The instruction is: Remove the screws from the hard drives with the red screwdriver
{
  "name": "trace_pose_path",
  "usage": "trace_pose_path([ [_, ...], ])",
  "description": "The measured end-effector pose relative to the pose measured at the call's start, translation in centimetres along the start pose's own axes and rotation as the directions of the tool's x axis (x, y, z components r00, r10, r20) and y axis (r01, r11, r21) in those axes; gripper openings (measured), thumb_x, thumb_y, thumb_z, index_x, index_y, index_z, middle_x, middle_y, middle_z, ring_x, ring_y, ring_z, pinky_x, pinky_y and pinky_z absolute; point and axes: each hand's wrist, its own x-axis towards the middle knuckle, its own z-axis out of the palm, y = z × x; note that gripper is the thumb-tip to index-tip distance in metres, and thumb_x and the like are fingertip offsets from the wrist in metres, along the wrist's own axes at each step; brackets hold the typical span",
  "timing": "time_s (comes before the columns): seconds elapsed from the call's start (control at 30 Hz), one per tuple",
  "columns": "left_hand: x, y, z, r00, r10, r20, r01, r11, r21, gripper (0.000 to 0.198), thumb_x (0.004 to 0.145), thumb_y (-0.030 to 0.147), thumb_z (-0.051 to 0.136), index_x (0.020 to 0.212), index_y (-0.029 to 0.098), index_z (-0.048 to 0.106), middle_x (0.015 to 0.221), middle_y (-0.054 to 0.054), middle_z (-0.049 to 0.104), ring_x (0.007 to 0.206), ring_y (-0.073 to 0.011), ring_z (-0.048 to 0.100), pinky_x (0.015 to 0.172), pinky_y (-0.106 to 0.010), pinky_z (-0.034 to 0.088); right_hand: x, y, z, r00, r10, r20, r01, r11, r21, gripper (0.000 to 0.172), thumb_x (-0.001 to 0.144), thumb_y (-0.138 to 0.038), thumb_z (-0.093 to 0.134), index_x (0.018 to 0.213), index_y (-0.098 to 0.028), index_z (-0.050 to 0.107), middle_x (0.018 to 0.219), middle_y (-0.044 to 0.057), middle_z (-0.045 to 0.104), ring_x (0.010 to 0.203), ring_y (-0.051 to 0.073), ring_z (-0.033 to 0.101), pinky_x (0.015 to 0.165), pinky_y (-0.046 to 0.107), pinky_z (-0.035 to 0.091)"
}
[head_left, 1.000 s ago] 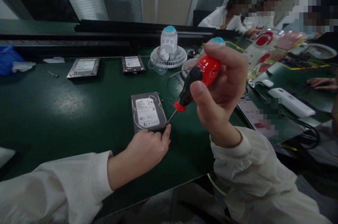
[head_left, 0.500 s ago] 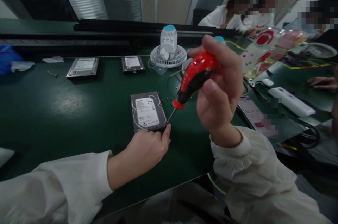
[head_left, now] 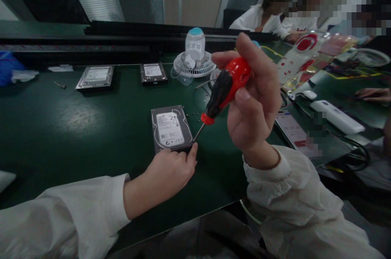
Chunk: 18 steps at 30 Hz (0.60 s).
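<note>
Hard drive [head_left: 169,126], one, label up: lies flat on the green table [head_left: 100,137], near the middle. Left hand [head_left: 166,173]: at its near edge, partly covering it, one finger against the near right corner; whether it grips or only presses, I cannot tell. Right hand [head_left: 256,106]: thumb and fingers closed around the handle of a red-and-black screwdriver [head_left: 224,90], tilted, tip at that corner beside the finger.

Small screws [head_left: 195,114], several: loose, just right of the drive. Further drives, two: one at far left [head_left: 97,75], one at far middle [head_left: 152,73]. White fan [head_left: 195,47], blue-topped: far side, well apart from the drive. Behind the right hand: further white parts, partly hidden. Phone [head_left: 287,120] and long white device [head_left: 336,116]: right. Co-worker's hand [head_left: 372,95]: far right. Blue bag [head_left: 9,67]: far left.
</note>
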Motion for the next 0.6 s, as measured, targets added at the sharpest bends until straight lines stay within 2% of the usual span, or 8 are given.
trace_pose_path([
  [0.07, 0.0, 0.0, 0.0, 1.000, 0.001, -0.004, -0.001, 1.000, 0.001, 0.044, 0.099, 0.021, 0.048, 0.136, -0.002, 0.054, 0.071, -0.009, 0.070, 0.055, -0.0212, 0.066, 0.048, -0.032, 0.048, -0.1, -0.2, 0.2, 0.997, 0.042, -0.058, -0.044, 0.999, -0.029, 0.051, 0.082, -0.033, 0.054, 0.133, -0.035, 0.056, 0.136, -0.002, 0.056, 0.107, 0.021, 0.062, 0.096, 0.038, 0.056],
  [0.17, 0.1, 0.0, -0.1, 1.000, -0.004, 0.003, 0.004, 1.000, 0.000, 0.044, 0.099, 0.022, 0.048, 0.136, -0.001, 0.055, 0.071, -0.009, 0.071, 0.055, -0.0210, 0.067, 0.048, -0.032, 0.049, -0.2, -0.7, 0.2, 0.989, 0.093, -0.112, -0.106, 0.987, -0.119, 0.047, 0.078, -0.035, 0.067, 0.124, -0.036, 0.058, 0.121, 0.001, 0.055, 0.099, 0.019, 0.062, 0.082, 0.033, 0.059],
  [0.27, 0.1, 0.1, -0.1, 1.000, -0.007, 0.012, 0.007, 1.000, -0.008, 0.044, 0.099, 0.022, 0.048, 0.136, -0.001, 0.055, 0.071, -0.009, 0.071, 0.055, -0.0212, 0.067, 0.048, -0.032, 0.049, -0.2, -0.6, 0.2, 0.997, 0.056, -0.058, -0.064, 0.987, -0.145, 0.041, 0.084, -0.042, 0.060, 0.125, -0.037, 0.058, 0.121, 0.000, 0.057, 0.105, 0.020, 0.062, 0.089, 0.035, 0.058],
  [0.37, 0.1, 0.1, -0.1, 1.000, -0.011, 0.017, 0.011, 1.000, -0.015, 0.044, 0.099, 0.022, 0.048, 0.136, -0.001, 0.055, 0.070, -0.009, 0.071, 0.055, -0.0210, 0.067, 0.048, -0.032, 0.049, -0.2, 0.0, 0.2, 0.999, 0.042, -0.016, -0.043, 0.997, -0.064, 0.044, 0.091, -0.048, 0.043, 0.132, -0.038, 0.055, 0.127, 0.000, 0.059, 0.116, 0.022, 0.061, 0.099, 0.040, 0.055],
  [0.47, 0.0, 0.0, -0.1, 1.000, -0.003, 0.007, 0.003, 1.000, -0.011, 0.045, 0.099, 0.022, 0.048, 0.137, -0.001, 0.054, 0.071, -0.009, 0.071, 0.055, -0.0215, 0.067, 0.048, -0.033, 0.049, -0.2, 0.2, 0.2, 1.000, 0.027, -0.010, -0.027, 1.000, -0.013, 0.047, 0.088, -0.044, 0.050, 0.133, -0.034, 0.055, 0.130, 0.002, 0.058, 0.113, 0.022, 0.062, 0.093, 0.038, 0.058],
  [0.6, 0.0, 0.0, -0.1, 1.000, -0.004, 0.005, 0.004, 1.000, -0.018, 0.044, 0.099, 0.022, 0.048, 0.136, -0.002, 0.054, 0.072, -0.009, 0.071, 0.056, -0.0218, 0.067, 0.048, -0.033, 0.049, -0.1, -0.4, 0.0, 0.999, 0.022, -0.032, -0.025, 0.996, -0.087, 0.044, 0.081, -0.037, 0.064, 0.125, -0.038, 0.059, 0.123, -0.001, 0.056, 0.106, 0.018, 0.060, 0.083, 0.029, 0.059],
])
